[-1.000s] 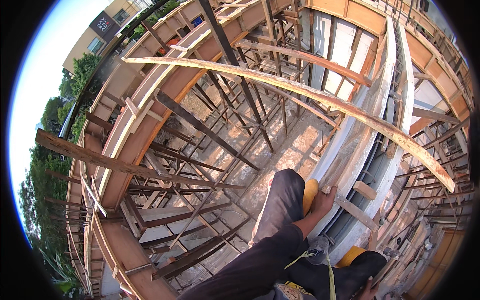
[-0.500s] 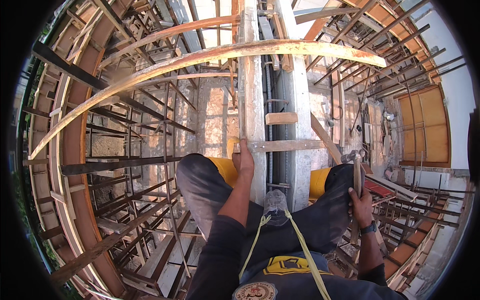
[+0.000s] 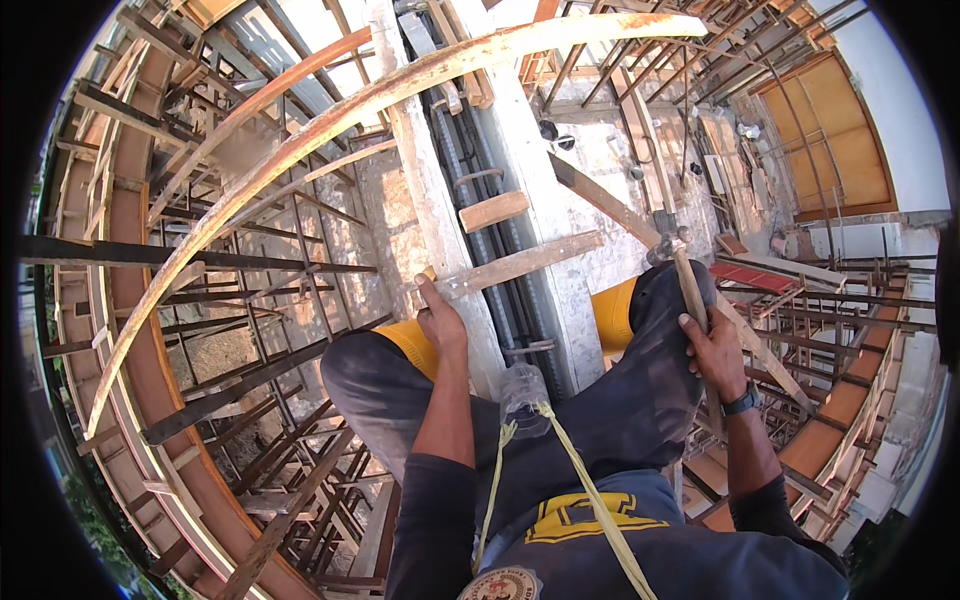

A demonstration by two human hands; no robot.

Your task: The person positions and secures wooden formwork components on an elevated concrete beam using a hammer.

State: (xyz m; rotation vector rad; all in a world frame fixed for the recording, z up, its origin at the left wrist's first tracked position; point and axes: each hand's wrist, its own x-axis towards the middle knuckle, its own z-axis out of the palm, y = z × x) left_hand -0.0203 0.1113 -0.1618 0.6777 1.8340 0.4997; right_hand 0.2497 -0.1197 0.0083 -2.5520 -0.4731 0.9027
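- Gripping hammer [image 3: 690,290] in right hand [image 3: 716,352], closed round it, by right knee [image 3: 655,312].
- Aimed head-first away from body, long axis slanting slightly left.
- Curling left hand [image 3: 442,320] at crosspiece [image 3: 525,263]'s near-left end; cannot tell whether gripping.
- Laid across formwork [image 3: 548,215], right end farther off.

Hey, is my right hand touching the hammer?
Touching: the head view shows the right hand lying over the hammer, gripping its wooden handle below the head.
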